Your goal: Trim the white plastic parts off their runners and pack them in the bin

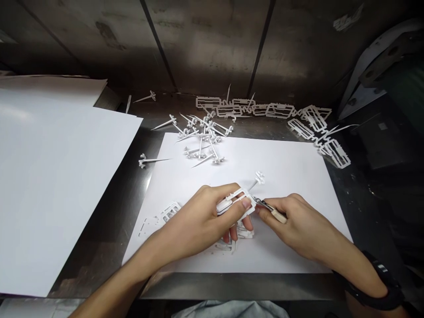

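My left hand (205,216) pinches a white plastic frame part (236,201) between thumb and fingers, above a white sheet (291,176). In my right hand (298,221) is a pair of nippers (276,213) with pale handles, closed in the fingers. Their metal jaws meet the right end of the frame part, where a white sprue piece (259,177) sticks up and away. Whether the jaws have cut through cannot be made out. More white frame parts (245,230) lie on the sheet, partly hidden under my left hand.
Several cut-off white sprues (202,137) lie heaped at the sheet's back edge. Joined white frames (280,110) run along the back right of the metal bench (126,212). A large stack of white sheets (66,168) occupies the left. A metal wall (212,48) stands behind.
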{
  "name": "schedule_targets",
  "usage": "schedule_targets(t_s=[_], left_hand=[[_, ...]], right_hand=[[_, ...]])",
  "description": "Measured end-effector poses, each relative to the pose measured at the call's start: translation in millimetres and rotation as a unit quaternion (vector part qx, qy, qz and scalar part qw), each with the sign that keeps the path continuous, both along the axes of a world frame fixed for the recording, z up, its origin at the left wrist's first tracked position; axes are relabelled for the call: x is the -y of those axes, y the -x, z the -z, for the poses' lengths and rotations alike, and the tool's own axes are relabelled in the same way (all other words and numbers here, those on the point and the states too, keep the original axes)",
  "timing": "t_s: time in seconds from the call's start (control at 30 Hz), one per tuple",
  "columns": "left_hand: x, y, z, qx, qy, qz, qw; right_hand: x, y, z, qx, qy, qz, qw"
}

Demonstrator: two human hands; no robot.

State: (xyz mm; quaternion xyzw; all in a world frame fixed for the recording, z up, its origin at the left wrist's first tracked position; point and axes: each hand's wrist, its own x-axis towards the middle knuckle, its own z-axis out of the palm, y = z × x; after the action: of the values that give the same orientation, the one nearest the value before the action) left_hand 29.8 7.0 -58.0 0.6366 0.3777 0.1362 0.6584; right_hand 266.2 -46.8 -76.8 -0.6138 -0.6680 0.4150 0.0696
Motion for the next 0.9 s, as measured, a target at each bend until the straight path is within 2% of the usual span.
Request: schedule_targets(t_s=[0.1, 0.17, 0.23, 0.3, 0.37, 0.4, 0.53, 0.63, 0.77, 0.9], left_hand=[[1, 4, -1.5, 0.002, 0.002, 0.009, 1.000], [2, 9, -3.0, -0.002, -0.006, 0.012, 1.000], [2, 15, -4.7, -0.017, -0.033, 0.018, 0.999], [2, 19, -5.8, -0.043, -0.085, 0.031, 0.995], [1, 19, -5.4, -0.057, -0.155, 0.054, 0.985], [1, 18, -4.3, -0.058, -0.191, 0.066, 0.978], [3, 13, 5.0, -0.118, -0.314, 0.093, 0.937], [5, 13, 11.5, -0.179, -0.346, 0.095, 0.916], [8, 16, 14.3, -0.188, -0.351, 0.104, 0.912], [9, 16, 14.3, -0.198, -0.356, 0.109, 0.907]], right_hand=[[-1, -5, -3.2, -0.014, -0.002, -0.010, 1.000], [-4, -11, -5.5, -0.045, -0.016, 0.008, 0.999], [-9, -20, -5.5, -0.048, -0.081, 0.082, 0.992], [-17, -29, -2.4, 0.024, -0.160, 0.184, 0.970], [-26, -38, 3.3, 0.123, -0.180, 0.247, 0.944], [-29, -41, 6.6, 0.154, -0.166, 0.252, 0.941], [-36, -43, 18.0, 0.150, -0.125, 0.204, 0.959], [-37, -34, 18.1, 0.143, -0.137, 0.194, 0.961], [-45, -15, 3.0, 0.121, -0.171, 0.194, 0.958], [-77, 16, -15.1, 0.039, -0.222, 0.152, 0.962]])
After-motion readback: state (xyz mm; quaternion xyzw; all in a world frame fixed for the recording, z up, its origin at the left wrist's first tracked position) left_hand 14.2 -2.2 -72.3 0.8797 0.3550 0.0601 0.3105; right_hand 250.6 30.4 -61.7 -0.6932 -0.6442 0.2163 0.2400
